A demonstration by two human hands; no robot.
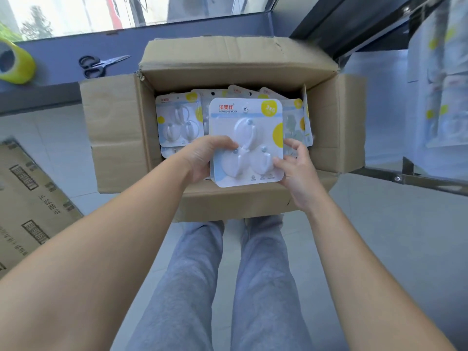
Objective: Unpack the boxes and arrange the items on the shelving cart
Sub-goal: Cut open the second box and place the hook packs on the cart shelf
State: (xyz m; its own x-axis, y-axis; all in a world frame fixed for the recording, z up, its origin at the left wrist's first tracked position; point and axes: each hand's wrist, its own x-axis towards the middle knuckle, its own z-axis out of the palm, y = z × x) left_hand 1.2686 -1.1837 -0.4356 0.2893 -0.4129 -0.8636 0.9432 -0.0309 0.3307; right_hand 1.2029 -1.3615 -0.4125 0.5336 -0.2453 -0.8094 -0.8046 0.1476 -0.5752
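A pale tiled floor [395, 249] fills the lower part of the frame. On it, at centre, stands an open cardboard box [119, 138] with its flaps spread outward. At the lower left edge lies a flattened printed carton [27, 198], flat on the tiles. Across the upper left runs a grey-blue ledge [55, 51] beneath a window; on it rest black-handled scissors [97, 65] and, at the far left edge, a roll of yellow-green tape [16, 63], well apart from the scissors.

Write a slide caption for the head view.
Both hands hold a pack of adhesive hooks above the open cardboard box.
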